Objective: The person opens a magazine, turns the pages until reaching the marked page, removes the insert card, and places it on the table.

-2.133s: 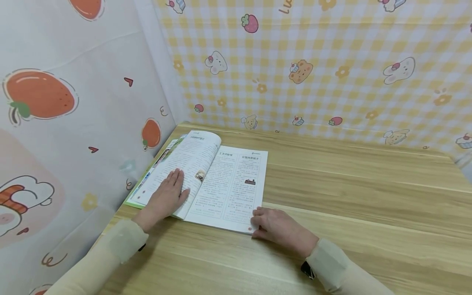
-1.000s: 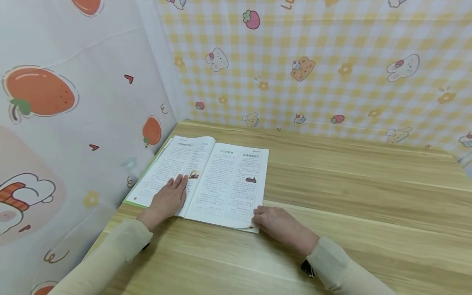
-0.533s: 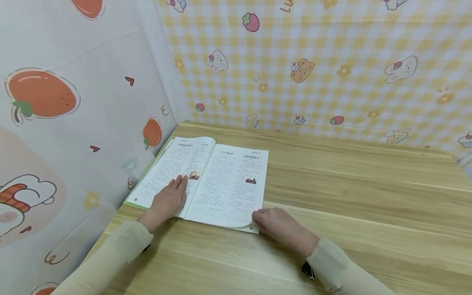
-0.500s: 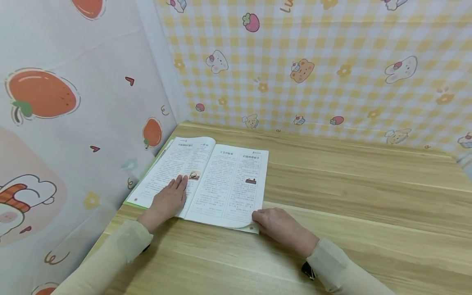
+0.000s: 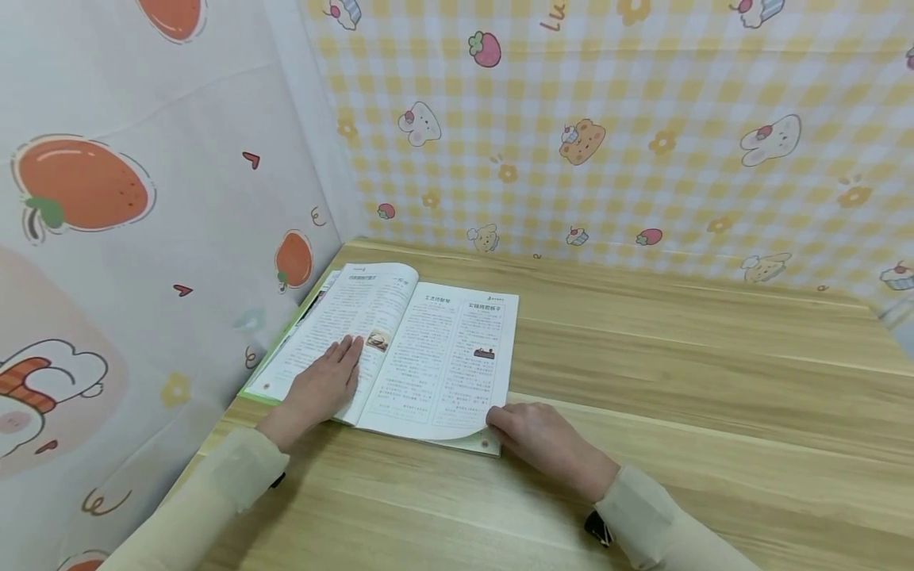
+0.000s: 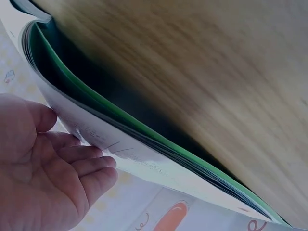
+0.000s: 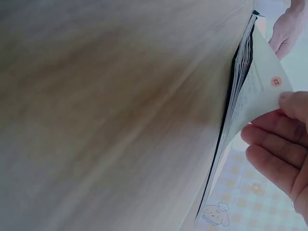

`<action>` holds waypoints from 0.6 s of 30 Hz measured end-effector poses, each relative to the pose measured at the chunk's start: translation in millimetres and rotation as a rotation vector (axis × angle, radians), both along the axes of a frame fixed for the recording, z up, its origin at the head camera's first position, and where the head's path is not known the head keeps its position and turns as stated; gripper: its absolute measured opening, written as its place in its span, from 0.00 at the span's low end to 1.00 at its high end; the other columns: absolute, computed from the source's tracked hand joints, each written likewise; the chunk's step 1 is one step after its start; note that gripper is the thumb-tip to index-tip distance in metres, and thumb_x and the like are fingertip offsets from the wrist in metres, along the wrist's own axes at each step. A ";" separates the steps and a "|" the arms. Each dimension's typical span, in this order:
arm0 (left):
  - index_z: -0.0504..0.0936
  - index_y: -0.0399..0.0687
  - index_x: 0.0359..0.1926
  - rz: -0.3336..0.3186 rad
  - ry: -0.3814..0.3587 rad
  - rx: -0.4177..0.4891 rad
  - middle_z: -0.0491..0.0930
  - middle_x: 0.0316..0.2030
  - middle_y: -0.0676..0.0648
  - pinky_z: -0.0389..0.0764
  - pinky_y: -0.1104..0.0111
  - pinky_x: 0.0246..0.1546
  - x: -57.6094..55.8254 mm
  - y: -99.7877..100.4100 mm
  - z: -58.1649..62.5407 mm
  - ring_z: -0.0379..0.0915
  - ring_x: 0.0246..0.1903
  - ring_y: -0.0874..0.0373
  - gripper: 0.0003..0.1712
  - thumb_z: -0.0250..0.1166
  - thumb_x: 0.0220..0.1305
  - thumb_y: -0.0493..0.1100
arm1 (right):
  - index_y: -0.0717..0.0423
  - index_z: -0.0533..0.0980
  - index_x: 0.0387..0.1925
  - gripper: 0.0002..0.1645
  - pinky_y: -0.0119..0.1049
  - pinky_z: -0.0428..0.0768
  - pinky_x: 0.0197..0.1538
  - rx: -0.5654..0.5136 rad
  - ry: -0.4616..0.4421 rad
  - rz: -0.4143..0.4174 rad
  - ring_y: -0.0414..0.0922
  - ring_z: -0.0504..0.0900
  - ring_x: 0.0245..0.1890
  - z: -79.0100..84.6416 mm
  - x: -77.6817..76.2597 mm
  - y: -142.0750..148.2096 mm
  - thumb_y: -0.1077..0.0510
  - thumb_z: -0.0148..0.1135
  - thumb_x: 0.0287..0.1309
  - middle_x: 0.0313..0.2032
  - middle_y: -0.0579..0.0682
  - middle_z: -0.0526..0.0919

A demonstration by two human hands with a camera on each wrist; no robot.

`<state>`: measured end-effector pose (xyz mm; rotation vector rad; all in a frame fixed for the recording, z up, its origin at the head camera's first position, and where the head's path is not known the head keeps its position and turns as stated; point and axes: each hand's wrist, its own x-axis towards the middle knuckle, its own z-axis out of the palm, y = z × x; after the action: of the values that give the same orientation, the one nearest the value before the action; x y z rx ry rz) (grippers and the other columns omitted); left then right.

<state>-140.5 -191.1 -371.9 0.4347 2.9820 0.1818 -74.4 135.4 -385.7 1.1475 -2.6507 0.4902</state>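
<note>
An open magazine (image 5: 435, 365) with a green cover edge lies toward the table's left side, printed text columns on both pages. My left hand (image 5: 324, 385) rests with straight fingers on the left page (image 5: 321, 317), near a small picture by the spine. In the left wrist view the fingers of the left hand (image 6: 57, 173) lie against that page, beside the green cover (image 6: 120, 111). My right hand (image 5: 546, 440) pinches the lower right page corner between thumb and fingers. The lifted page (image 7: 262, 91) bends up in the right wrist view, and another page shows beneath it.
The wooden table (image 5: 685, 381) stretches to the right of the magazine. A white patterned cloth (image 5: 207, 190) hangs at the left, and a yellow checked cloth (image 5: 528, 119) hangs behind. A black clip (image 5: 597, 527) sits at the right sleeve cuff.
The right page's lower corner has gone from flat to curled up in my right hand's fingers. The left pages were pressed flatter under my left hand, then rose slightly at their outer edge.
</note>
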 end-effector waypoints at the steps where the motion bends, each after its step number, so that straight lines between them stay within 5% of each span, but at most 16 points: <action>1: 0.56 0.30 0.72 0.000 0.006 0.003 0.56 0.72 0.29 0.61 0.48 0.72 0.4 0.1 0.3 0.54 0.72 0.35 0.30 0.43 0.75 0.41 | 0.51 0.74 0.27 0.10 0.24 0.71 0.24 -0.010 0.025 0.002 0.32 0.68 0.20 -0.5 -0.1 0.3 0.65 0.67 0.55 0.21 0.41 0.79; 11: 0.57 0.28 0.71 -0.115 0.132 0.022 0.53 0.72 0.27 0.59 0.43 0.71 8.6 13.0 3.9 0.48 0.73 0.32 0.36 0.52 0.74 0.49 | 0.54 0.77 0.35 0.12 0.30 0.85 0.38 -0.072 0.208 0.032 0.38 0.86 0.34 -0.5 1.1 2.1 0.68 0.70 0.49 0.32 0.44 0.86; 18: 0.57 0.33 0.73 -0.326 0.015 0.064 0.54 0.75 0.35 0.57 0.49 0.74 24.8 50.4 6.3 0.48 0.75 0.39 0.47 0.58 0.67 0.62 | 0.54 0.79 0.36 0.14 0.30 0.86 0.40 -0.102 0.259 0.022 0.40 0.88 0.36 0.0 0.9 1.0 0.67 0.72 0.48 0.35 0.46 0.87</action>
<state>-115.7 -140.7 -365.6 0.9212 2.8716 0.2414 -73.5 136.4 -385.8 1.1278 -2.3670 0.4418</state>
